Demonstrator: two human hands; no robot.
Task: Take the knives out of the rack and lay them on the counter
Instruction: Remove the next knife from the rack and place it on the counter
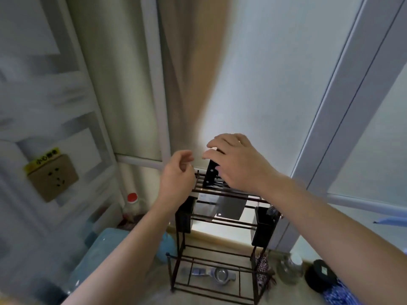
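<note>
A dark wire rack (218, 243) stands on the pale table (154, 289) against the wall. A cleaver (229, 206) hangs blade-down in its top slots, the black handle (211, 173) sticking up. The right hand (237, 161) curls over the top of that handle, fingers (210, 154) closing round it. The left hand (177, 175) hovers just beside, fingers loosely curled and holding nothing. A red-capped bottle (131, 205) stands to the rack's left.
</note>
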